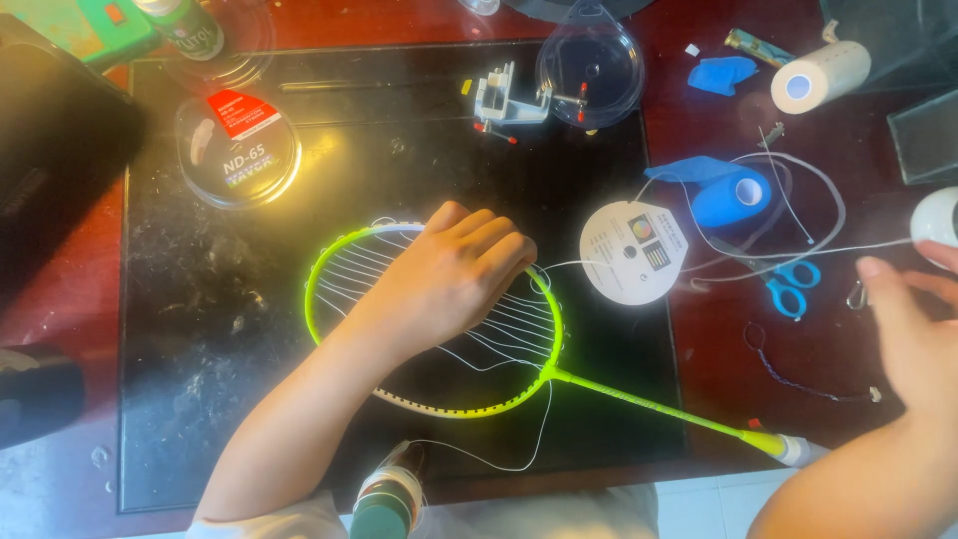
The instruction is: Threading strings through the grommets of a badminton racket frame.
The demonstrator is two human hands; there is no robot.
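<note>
We see the left hand (pixel 454 274) lying palm-down on the head of a neon-green racket (pixel 439 329), fingers curled at the far rim; its grip looks loosely closed over the strings, though we can't tell if it pinches anything. The racket lies flat on the black mat (pixel 200 329) of the worktop, handle running out to the right of that hand. The right hand (pixel 913 334) is well apart at the right edge, fingers partly open, a white string (pixel 798 255) passing just above its fingertips; whether the grip holds the string, we can't tell. Between the two hands: a white round spool (pixel 631 252) just beside the left fingertips, then blue tape (pixel 733 197) and blue scissors (pixel 788 286) nearer the right hand. Loose string trails below the left wrist. Beyond the left hand sits a small white clamp (pixel 509 105) and a clear round case (pixel 591 65).
</note>
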